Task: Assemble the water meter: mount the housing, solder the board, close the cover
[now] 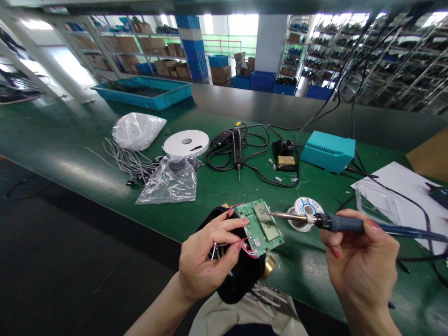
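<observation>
Green bench [217,186]: soldering seems in hand, lower centre.
Left hand [210,254] pinches red wire [245,239]; right hand [362,261], closed round soldering iron [338,223], next needs steadiness.

The left arm [161,305] reaches up from the bottom, and its wrist is almost straight. The left hand [206,252] shows its back, with the thumb close to a finger in a little pinch and two more fingers stretched forward. The right hand [364,263] is well apart from it, with curled fingers and a bent thumb in a grip. Some nails look red.
</observation>
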`<state>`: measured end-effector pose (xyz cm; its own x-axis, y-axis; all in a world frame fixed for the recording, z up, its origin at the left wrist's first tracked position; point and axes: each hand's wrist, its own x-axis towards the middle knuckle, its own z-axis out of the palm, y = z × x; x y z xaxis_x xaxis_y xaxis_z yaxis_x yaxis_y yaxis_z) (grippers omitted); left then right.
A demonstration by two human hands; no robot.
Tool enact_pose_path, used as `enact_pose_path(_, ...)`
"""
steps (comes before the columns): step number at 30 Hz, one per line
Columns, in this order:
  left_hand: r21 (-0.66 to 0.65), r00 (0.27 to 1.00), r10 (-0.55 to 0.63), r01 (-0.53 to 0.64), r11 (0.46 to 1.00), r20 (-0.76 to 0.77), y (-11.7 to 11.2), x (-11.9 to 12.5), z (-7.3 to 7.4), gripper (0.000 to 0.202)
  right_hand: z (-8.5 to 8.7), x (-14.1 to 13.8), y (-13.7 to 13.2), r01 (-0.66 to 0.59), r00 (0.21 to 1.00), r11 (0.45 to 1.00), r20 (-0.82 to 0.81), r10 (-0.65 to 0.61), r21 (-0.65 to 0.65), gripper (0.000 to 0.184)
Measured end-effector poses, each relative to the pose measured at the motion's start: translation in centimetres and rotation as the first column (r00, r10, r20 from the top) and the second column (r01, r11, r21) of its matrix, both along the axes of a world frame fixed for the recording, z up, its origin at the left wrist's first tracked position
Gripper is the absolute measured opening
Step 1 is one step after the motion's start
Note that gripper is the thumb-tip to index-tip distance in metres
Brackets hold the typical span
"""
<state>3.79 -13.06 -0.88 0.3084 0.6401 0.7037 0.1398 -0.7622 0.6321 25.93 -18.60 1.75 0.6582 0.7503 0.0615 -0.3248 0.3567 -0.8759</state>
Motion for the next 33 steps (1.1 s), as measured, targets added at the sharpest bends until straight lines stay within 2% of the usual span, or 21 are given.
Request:
enact_pose_path(4, 0.010, 1.000, -0.004, 0.004, 1.000, 0.004, 0.0, 0.1, 0.2, 0.027, 0.0, -0.4, 0.2, -0.032, 0.997, 0.999, 0.067, 0.029, 0.043, 0.020)
enact_pose_path(10, 0.021, 1.000, 0.003, -0.003, 1.000, -0.002, -0.1, 0.2, 0.3, 0.026, -0.3, -1.8, 0.6, -0.123, 0.962, 0.990, 0.253, 0.102, 0.071, 0.022)
enact_pose_path(12, 0.015, 1.000, 0.004, -0.004, 1.000, -0.003, -0.1, 0.2, 0.3, 0.026, -0.5, -2.2, 0.8, -0.163, 0.931, 0.986, 0.337, 0.144, 0.028, 0.025)
enact_pose_path(16, 0.010, 1.000, -0.001, 0.001, 1.000, 0.000, 0.0, 0.2, 0.3, 0.026, -1.1, -2.9, 1.1, -0.241, 0.831, 0.960, 0.482, 0.280, -0.142, 0.031)
enact_pose_path(20, 0.012, 1.000, -0.001, 0.001, 1.000, -0.008, 0.0, 0.2, 0.4, 0.026, -1.1, -3.6, 1.1, -0.294, 0.785, 0.925, 0.491, 0.377, -0.240, 0.045)
enact_pose_path(27, 0.013, 0.999, -0.047, 0.046, 0.999, 0.014, 0.0, 0.1, 0.4, 0.024, -0.9, -3.9, 1.4, -0.294, 0.802, 0.933, 0.478, 0.358, -0.205, 0.047)
enact_pose_path(33, -0.065, 0.998, -0.047, 0.045, 0.997, -0.035, -0.4, 0.3, 1.5, 0.020, -0.8, -3.7, 1.4, -0.262, 0.775, 0.949, 0.547, 0.316, -0.178, 0.047)
